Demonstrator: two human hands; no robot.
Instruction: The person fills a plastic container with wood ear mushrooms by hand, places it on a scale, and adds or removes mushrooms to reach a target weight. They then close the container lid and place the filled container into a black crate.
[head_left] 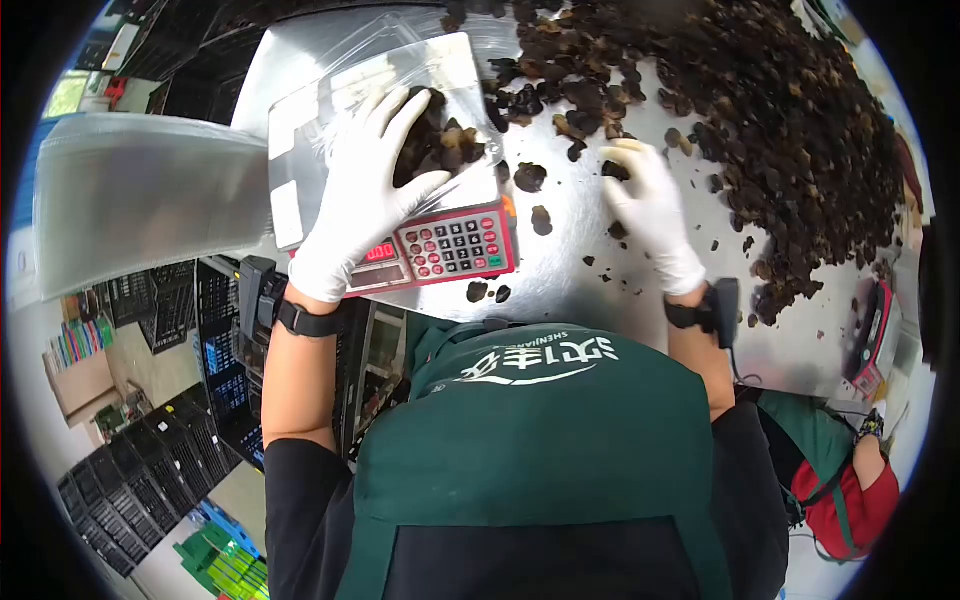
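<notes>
left hand (365, 195), white-gloved: fingers spread wide, laid over a clump of dark wrinkled dried fungus (445, 145); the clump sits inside a clear plastic bag (320, 100) lying open on the red-faced electronic scale (455, 245); thumb tucked at the near side of the clump; firm grip or mere rest, cannot tell.

right hand (650, 205), also white-gloved: fingers narrow, tips pinched on a single dark fungus piece (615, 170) lifted just off the bare steel table (580, 265); hand lies between the scale and the large loose heap of the same fungus (790, 120), which covers the far right of the table.

strays: scattered fungus bits (530, 178) beside the scale plate; two more at its front edge.

surroundings: stack of clear bags (140, 195) to the left; second scale (870, 340) at the right edge; another person's red sleeve (850, 495) below it; black plastic crates (150, 490) on the floor.

risk, as judged: the left palm bears on the plate, so any reading taken now would run heavy; the bag mouth is slack, so pieces may slide out and off the plate; the pinched piece looks brittle and light, so a loose pinch could drop it among the strays; bits near the keypad could foul the keys.
</notes>
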